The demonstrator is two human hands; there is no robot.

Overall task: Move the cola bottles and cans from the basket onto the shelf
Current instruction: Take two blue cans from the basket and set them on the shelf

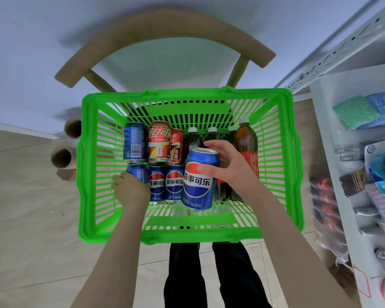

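The green basket [88, 174] sits on a wooden chair [165, 25] and holds two rows of cans on its left side. At the far left, the left hand [132, 190] reaches down inside, its fingers [118, 182] curled over the nearest blue can [138, 172]; whether they are truly clamped on it or only resting there, I cannot tell. Just beside that sit two more blue cola cans [166, 183], and behind them a blue can and red cola cans [159, 142] stand upright.

Toward the middle, the right hand [228, 165] grips a blue cola can [198, 181], lifted clear above the others, thumb across the front and fingers wrapped round the rim and back. A full can probably feels dense and rigid, with smooth walls that could slip, so a mid-body wrap seems safest.

Further right stand dark bottles [212, 133] with white caps and an amber one; these likely weigh more and suit a grasp round the body below the neck. At the far right edge the white shelf [325, 121] carries assorted goods.
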